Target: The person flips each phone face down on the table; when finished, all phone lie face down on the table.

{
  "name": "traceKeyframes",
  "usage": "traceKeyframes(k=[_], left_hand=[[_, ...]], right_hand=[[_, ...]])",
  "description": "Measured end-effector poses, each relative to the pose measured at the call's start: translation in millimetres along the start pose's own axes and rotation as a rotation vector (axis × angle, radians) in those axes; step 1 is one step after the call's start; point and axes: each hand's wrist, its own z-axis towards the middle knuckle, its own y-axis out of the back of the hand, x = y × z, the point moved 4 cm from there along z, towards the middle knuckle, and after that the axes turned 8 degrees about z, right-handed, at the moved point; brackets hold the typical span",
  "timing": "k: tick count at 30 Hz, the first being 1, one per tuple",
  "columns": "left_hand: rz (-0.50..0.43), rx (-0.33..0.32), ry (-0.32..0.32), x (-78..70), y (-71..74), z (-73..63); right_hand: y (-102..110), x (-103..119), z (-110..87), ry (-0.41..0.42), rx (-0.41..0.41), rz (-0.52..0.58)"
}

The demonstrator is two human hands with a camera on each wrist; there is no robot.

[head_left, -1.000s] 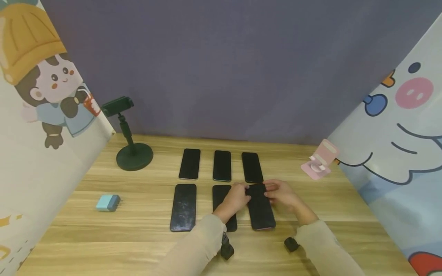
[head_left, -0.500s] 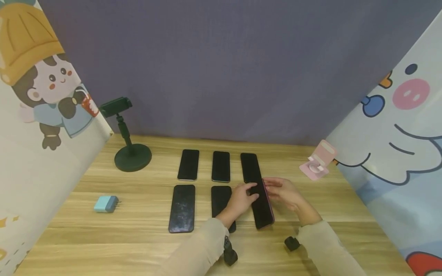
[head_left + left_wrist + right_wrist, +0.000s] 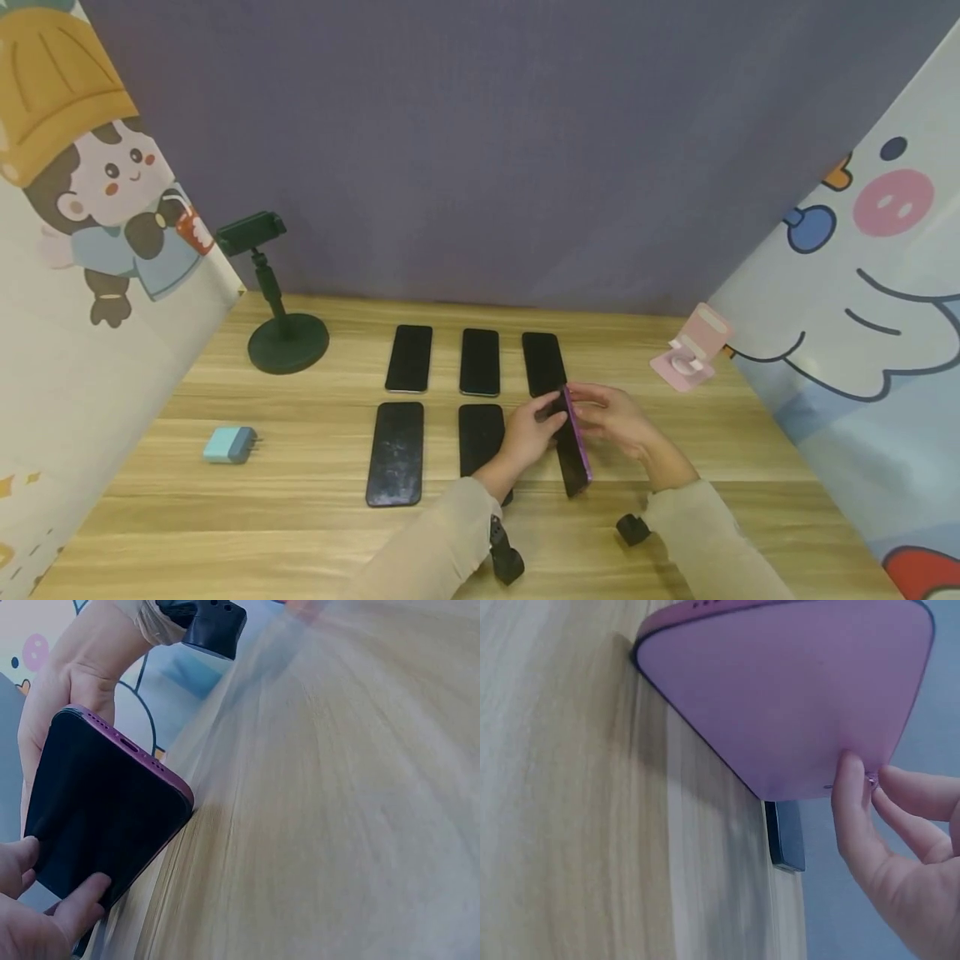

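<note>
A smartphone (image 3: pixel 572 457) with a black screen and pink-purple frame is tipped up on its long left edge, screen facing left. My left hand (image 3: pixel 525 437) holds it from the screen side, thumb and fingers near the far end. On the other side my right hand (image 3: pixel 621 423) grips its raised edge. In the right wrist view the plain pink back (image 3: pixel 780 697) shows, fingers pinching close to the camera corner. The left wrist view shows the dark screen (image 3: pixel 105 802) with its lower edge at the table. Another phone (image 3: pixel 480 442) lies partly hidden under my left forearm.
Several more black phones lie flat in rows, among them one at front left (image 3: pixel 395 454) and one behind the hands (image 3: pixel 543 362). A dark green stand (image 3: pixel 288 343) and a blue plug charger (image 3: pixel 229 444) are at left, a pink foldable phone stand (image 3: pixel 690 354) at right.
The phone lay flat between the hands, then its right side rose, and it now stands steeply tilted with its purple edge showing. My left hand has shifted slightly right onto the screen.
</note>
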Motion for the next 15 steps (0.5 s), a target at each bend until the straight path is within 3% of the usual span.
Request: traceKeyframes(k=[8, 12, 15], left_hand=[[-0.232, 0.022, 0.066, 2.0, 0.7, -1.3], [-0.265, 0.043, 0.066, 1.9, 2.7, -2.0], [-0.23, 0.048, 0.049, 0.6, 6.3, -0.4]], right_hand=[[-4, -6, 2.5, -0.012, -0.009, -0.018], [-6, -11, 4.4, -0.031, 0.01, 0.005], [-7, -16, 5.7, -0.045, 0.026, -0.004]])
